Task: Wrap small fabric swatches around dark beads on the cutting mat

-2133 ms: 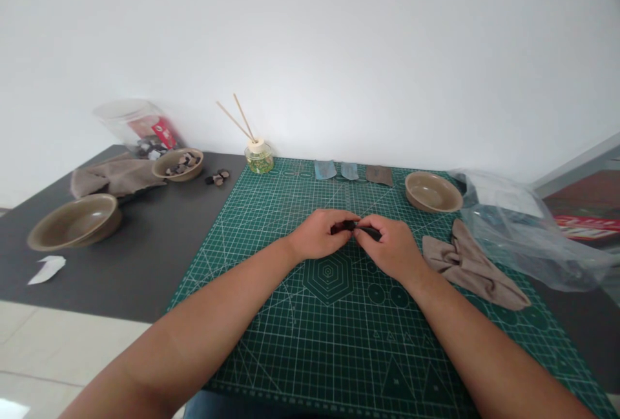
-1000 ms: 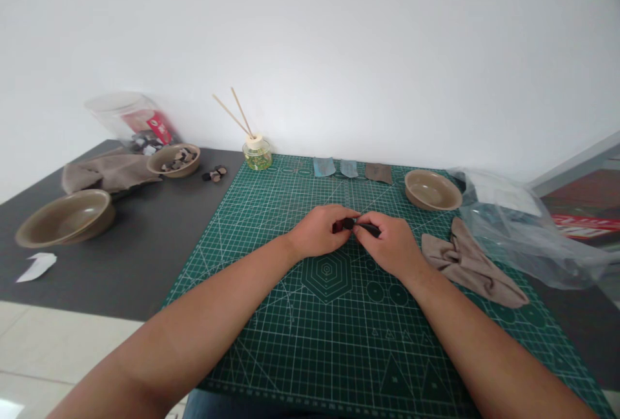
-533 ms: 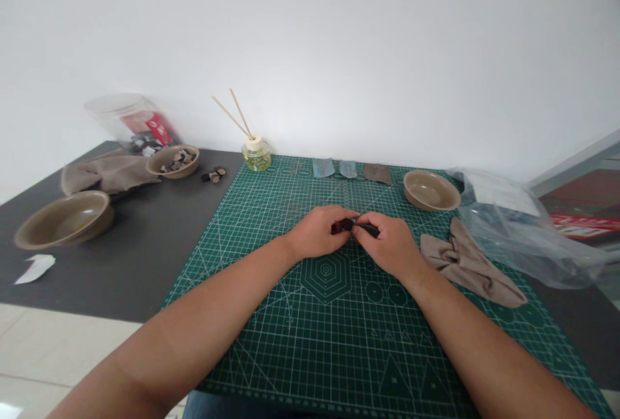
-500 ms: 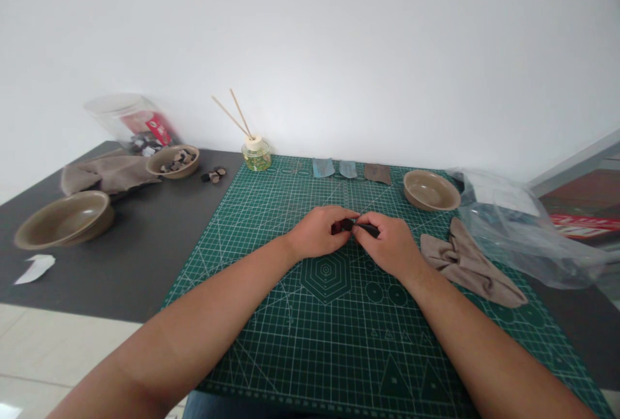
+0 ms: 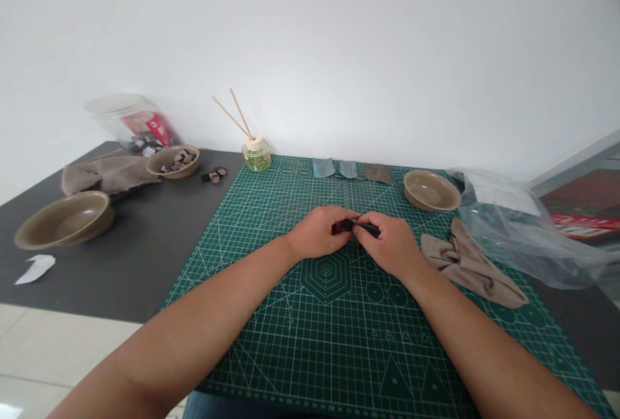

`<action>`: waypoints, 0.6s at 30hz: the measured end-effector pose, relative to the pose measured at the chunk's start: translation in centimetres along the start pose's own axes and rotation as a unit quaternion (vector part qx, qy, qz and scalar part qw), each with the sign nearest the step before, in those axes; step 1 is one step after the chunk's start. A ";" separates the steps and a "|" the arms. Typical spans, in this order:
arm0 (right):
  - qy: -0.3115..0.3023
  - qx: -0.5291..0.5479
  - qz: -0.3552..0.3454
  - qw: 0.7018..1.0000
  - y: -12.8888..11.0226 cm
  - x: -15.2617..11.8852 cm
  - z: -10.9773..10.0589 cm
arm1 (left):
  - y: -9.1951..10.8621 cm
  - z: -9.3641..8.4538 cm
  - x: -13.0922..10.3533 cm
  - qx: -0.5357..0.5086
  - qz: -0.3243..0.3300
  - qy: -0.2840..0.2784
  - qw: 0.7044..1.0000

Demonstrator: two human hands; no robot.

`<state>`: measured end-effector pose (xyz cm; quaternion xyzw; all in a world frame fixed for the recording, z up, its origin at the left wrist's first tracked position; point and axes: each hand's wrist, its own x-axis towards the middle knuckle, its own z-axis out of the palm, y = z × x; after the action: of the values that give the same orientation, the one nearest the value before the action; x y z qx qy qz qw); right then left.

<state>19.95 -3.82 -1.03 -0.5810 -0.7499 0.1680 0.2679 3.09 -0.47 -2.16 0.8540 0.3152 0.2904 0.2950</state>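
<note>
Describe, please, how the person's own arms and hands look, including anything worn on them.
The left hand and right hand wear no gloves, and no ring shows, though some fingers are partly hidden. The left forearm and right forearm are bare: no sleeve, watch or bracelet is visible.
</note>
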 end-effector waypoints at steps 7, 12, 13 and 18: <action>-0.002 0.000 -0.003 1.000 0.0 0.0 0.0 | 0.1 -0.1 0.0 0.006 -0.005 -0.007 1.000; 0.002 -0.003 -0.007 1.000 0.0 0.0 0.0 | 0.1 -0.1 0.0 0.006 0.001 -0.007 1.000; 0.001 -0.004 -0.007 1.000 0.0 0.0 0.0 | 0.1 -0.1 0.0 0.005 0.002 -0.006 1.000; -0.003 -0.003 -0.001 1.000 0.0 0.0 0.0 | 0.1 -0.1 0.0 -0.001 0.004 -0.002 1.000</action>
<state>19.98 -3.81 -1.03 -0.5803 -0.7521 0.1671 0.2640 3.11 -0.51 -2.04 0.8554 0.3111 0.2902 0.2955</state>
